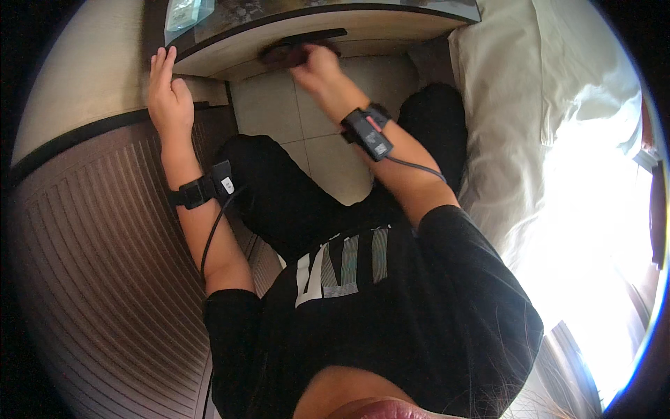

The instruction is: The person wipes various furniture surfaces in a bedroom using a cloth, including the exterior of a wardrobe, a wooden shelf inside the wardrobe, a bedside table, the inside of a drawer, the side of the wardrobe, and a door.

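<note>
My left hand [169,101] has its fingers stretched out, the tips at the corner of a wooden cabinet where the front panel meets the side; nothing is in it. Under the dark drawer handle [328,33], my right hand [319,68] is closed on a dark reddish-brown cloth [276,54], held against the pale wooden drawer front [230,59]. The hand is smeared by motion, and its fingers partly hide the cloth. A black strapped device sits on each forearm, with a cable running from it.
A ribbed brown panel [105,265] lines my left side. On my right is a bed with pale bedding [502,91], lit brightly farther down. Tiled floor [328,157] shows between my knees. A clear plastic container [188,12] stands on the dark cabinet top.
</note>
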Motion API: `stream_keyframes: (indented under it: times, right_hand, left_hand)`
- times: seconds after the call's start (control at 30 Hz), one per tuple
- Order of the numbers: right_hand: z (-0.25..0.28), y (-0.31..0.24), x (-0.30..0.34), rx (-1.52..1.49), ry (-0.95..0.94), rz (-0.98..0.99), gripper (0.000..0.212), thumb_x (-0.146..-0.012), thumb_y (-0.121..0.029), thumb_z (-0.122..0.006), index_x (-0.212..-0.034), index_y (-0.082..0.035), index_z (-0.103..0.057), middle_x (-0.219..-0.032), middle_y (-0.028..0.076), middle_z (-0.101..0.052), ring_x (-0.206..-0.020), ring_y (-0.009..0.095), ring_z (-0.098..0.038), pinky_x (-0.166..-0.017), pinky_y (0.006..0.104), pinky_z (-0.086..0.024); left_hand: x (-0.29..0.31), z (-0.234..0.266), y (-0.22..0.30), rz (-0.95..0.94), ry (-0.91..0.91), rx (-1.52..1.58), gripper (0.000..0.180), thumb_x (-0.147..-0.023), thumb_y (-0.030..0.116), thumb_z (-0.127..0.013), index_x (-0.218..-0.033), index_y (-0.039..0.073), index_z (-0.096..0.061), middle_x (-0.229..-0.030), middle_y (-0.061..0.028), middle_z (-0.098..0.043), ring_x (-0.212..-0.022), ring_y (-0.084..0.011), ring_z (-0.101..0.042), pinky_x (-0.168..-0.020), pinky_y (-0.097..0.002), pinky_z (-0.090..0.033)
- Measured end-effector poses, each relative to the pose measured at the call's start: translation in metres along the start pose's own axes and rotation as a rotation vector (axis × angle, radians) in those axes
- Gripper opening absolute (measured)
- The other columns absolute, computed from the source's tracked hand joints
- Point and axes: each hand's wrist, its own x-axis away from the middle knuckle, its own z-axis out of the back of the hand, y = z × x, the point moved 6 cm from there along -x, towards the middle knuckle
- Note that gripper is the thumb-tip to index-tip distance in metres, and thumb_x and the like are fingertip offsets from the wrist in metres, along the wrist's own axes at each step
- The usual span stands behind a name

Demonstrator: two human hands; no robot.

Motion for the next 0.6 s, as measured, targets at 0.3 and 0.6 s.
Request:
stream_keyframes:
  times: [0.3, 0.6]
  right_hand:
    - [-0.048, 0.031, 0.035, 0.083, -0.394, -0.079, 0.017, -0.091, -0.004, -0.043, -0.106, 0.0, -0.048, -0.107, 0.011, -0.053, -0.098, 0.024, -0.052, -0.089, 0.0398, -0.043]
    - [-0.064, 0.001, 0.055, 1.015, -0.528, 0.755, 0.025, -0.084, -0.021, -0.062, -0.096, -0.001, -0.054, -0.09, 0.008, -0.062, -0.08, 0.018, -0.057, -0.072, 0.033, -0.047]
  left_hand:
    - [0.002, -0.022, 0.006, 0.005, -0.009, 0.091, 0.05, -0.079, -0.003, -0.035, -0.124, 0.011, -0.052, -0.134, -0.0117, -0.044, -0.129, -0.0264, -0.035, -0.104, -0.0352, -0.028]
    - [-0.002, -0.016, 0.005, 0.0, -0.059, 0.122, 0.054, -0.077, -0.008, -0.033, -0.123, 0.014, -0.052, -0.134, -0.0088, -0.044, -0.129, -0.0239, -0.035, -0.105, -0.0345, -0.028]
